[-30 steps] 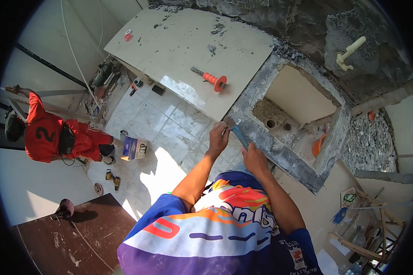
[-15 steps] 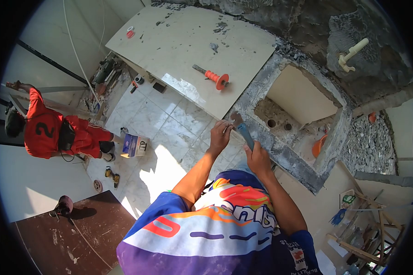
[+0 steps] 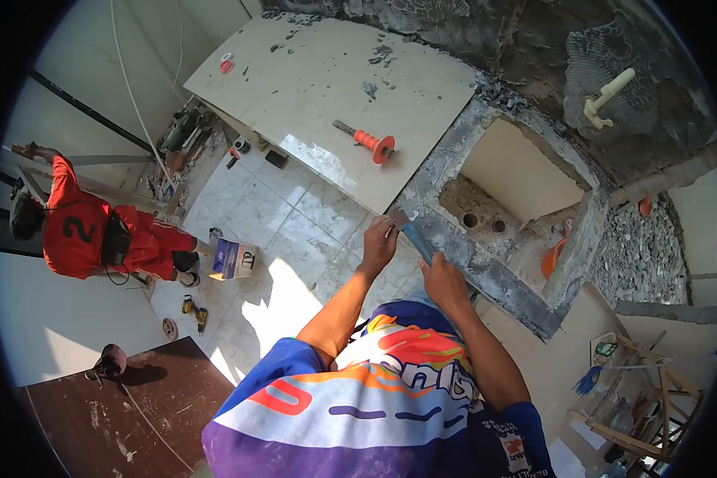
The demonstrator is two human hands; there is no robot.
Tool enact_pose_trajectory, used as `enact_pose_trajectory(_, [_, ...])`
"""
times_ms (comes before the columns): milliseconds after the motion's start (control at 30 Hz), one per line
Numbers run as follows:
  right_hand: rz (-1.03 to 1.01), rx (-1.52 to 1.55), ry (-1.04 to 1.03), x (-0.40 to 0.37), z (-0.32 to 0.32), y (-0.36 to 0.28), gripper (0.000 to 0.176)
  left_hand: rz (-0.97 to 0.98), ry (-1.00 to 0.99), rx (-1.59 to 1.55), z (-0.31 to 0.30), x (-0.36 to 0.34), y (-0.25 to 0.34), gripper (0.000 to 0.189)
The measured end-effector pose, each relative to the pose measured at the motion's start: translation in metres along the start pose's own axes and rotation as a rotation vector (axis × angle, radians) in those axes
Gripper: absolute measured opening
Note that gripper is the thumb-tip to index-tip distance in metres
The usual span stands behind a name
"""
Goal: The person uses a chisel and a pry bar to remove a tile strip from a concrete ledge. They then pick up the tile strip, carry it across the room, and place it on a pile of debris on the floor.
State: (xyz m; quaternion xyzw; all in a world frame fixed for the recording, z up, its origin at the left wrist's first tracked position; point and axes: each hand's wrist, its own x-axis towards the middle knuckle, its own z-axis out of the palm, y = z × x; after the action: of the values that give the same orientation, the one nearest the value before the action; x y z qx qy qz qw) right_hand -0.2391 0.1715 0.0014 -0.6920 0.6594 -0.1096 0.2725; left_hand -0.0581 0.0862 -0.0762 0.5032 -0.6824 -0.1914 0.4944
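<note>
Biggest thing here is the tabletop (image 3: 319, 88), a long counter topped with a glossy beige slab that has grey crumbs scattered over it. At its right end the slab stops and there's a raw concrete frame (image 3: 486, 271) around a square recess (image 3: 518, 171) with two holes in the bottom. Below that is the pale tiled floor (image 3: 295, 215), with a brown board (image 3: 135, 406) lying at the lower left.

Another person in a red shirt (image 3: 80, 239) is crouched way over on the left, well apart from the counter. A small box (image 3: 233, 259) sits on the floor near them, and a yellow drill (image 3: 195, 309) just below it.

On the slab, near its front edge, lies a chisel with an orange guard (image 3: 362, 140), nobody touching it. A red tape roll (image 3: 226, 65) sits at the far left corner.

The blue-handled tool (image 3: 414, 239) is right at the tabletop's front edge, where the slab meets the concrete. The right hand (image 3: 444, 280) has a closed grip around the lower end of the handle. The left hand (image 3: 380, 239) has its fingers curled up against the metal end, pinching it.
</note>
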Motion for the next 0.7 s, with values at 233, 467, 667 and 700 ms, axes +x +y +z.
enact_pose_trajectory(233, [0.106,0.025,-0.037,-0.001,0.000,-0.003,0.040,-0.003,0.015,-0.028,-0.001,-0.011,0.003,0.012])
enact_pose_trajectory(467, [0.064,0.062,-0.001,-0.007,-0.002,-0.004,0.040,-0.012,0.023,-0.021,-0.004,-0.003,0.012,0.010])
enact_pose_trajectory(667, [0.013,0.087,0.043,-0.007,-0.013,-0.008,0.040,-0.015,0.023,-0.053,-0.002,-0.003,0.010,0.010])
enact_pose_trajectory(700, [-0.010,0.131,0.088,-0.008,-0.016,-0.010,0.040,-0.019,0.023,-0.051,-0.001,-0.004,0.010,0.011])
